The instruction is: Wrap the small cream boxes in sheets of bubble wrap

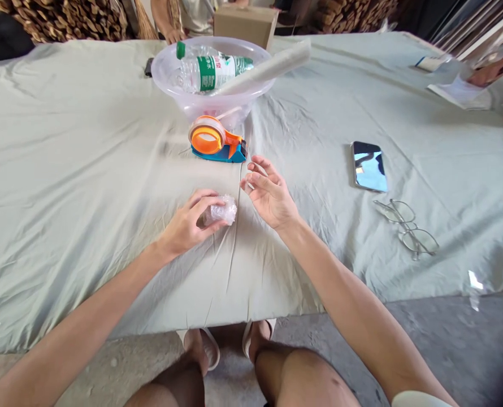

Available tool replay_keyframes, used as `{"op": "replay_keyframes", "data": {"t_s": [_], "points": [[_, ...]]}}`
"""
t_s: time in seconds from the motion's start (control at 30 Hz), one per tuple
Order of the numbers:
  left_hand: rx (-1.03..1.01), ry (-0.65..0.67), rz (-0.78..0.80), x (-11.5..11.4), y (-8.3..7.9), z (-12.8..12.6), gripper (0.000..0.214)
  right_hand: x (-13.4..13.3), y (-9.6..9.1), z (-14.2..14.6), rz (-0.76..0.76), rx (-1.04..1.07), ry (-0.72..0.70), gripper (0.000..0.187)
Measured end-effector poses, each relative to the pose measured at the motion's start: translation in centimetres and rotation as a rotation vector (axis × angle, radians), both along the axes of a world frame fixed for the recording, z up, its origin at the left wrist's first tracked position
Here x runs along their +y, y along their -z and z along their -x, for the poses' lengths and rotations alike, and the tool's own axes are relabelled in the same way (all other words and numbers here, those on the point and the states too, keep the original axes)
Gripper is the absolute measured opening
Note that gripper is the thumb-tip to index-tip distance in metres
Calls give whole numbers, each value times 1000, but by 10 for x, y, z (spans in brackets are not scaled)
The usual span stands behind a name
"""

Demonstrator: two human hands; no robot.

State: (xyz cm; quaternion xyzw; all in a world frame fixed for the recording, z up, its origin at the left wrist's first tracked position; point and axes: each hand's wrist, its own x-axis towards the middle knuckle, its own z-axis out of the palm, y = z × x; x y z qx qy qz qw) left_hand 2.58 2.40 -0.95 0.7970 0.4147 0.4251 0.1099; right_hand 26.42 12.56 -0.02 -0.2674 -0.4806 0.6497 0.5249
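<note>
My left hand is closed around a small bundle in clear bubble wrap, its fingers over the top and the thumb along the near side. What lies inside the wrap cannot be made out. To the right, my right hand is raised with its fingers half curled and apart; nothing plainly shows between them. Its fingertips are close to the cutter end of an orange and blue tape dispenser, which carries a roll of clear tape. The dispenser stands on the table just beyond both hands.
Behind the dispenser, a translucent basin holds a green-labelled plastic bottle and a roll of clear wrap. A phone and eyeglasses lie right on the cloth-covered table. A cardboard box and other people are beyond.
</note>
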Motion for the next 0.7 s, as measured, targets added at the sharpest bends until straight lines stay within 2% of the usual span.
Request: {"op": "replay_keyframes", "data": {"t_s": [0.23, 0.43, 0.57, 0.7], "points": [[53, -13, -18, 1, -2, 3, 31, -6, -4, 3, -11, -20, -25, 60], [15, 25, 4, 0, -10, 3, 26, -16, -9, 8, -115, -113, -57, 62], [-15, 28, -75, -3, -8, -2, 17, -24, -11, 14, -212, -156, -76, 56], [-11, 13, -66, -5, -6, -3, 17, -29, -14, 15, -243, -206, -123, 55]]}}
